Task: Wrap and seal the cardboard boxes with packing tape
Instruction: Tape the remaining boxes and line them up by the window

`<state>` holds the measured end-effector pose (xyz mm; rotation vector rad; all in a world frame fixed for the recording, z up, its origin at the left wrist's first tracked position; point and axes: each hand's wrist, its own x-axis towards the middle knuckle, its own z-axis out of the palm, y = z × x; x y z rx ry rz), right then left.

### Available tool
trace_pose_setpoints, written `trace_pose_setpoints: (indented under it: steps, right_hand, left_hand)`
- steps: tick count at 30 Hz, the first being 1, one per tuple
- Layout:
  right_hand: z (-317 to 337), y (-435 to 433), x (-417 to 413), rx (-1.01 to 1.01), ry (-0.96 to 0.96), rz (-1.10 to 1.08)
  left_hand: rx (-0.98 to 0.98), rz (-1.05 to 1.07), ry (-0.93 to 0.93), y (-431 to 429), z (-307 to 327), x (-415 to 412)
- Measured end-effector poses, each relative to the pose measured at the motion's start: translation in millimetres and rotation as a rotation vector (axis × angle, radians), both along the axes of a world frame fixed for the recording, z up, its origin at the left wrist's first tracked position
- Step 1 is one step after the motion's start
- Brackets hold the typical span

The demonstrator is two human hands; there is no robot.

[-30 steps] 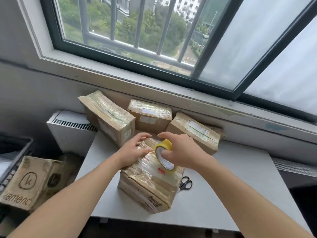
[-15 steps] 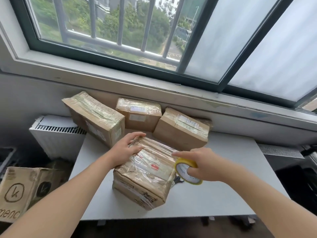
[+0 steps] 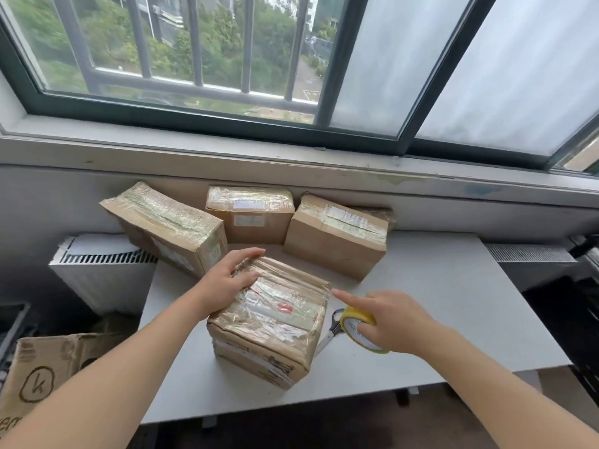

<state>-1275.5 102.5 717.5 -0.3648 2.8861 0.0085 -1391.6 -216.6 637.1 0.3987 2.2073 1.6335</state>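
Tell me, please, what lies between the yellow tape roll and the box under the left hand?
Scissors lie on the table between the tape roll and the box, their handles next to the roll. The head view shows this.

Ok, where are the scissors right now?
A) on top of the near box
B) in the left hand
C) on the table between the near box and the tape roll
C: the scissors lie on the table between the near box and the tape roll in the right hand.
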Motion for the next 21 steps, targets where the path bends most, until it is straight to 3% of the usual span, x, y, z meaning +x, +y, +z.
trace_pose_setpoints:
  steps: [8,11,13,21]
  right_hand:
    - [-36.9,0.0,7.7,-0.061,-0.004,-0.036]
    - [-49.5,-5.9,16.0,-0.147,-0.012,-0.074]
    - [-52.6,-12.5,18.8,-0.201,-0.005,-0.122]
    - [-62.3,-27.9,23.3,-0.248,-0.025,-0.212]
  left_hand:
    - [-0.335,-0.188,0.257,-0.7,0.3,-9.2]
    - [-0.820,-0.382,0.588,3.6,11.7,-8.4]
    - [-1.031,-0.530,0.769,13.4,23.5,-0.9]
    - [-1.039,-0.761,0.773,32.3,31.3,10.0]
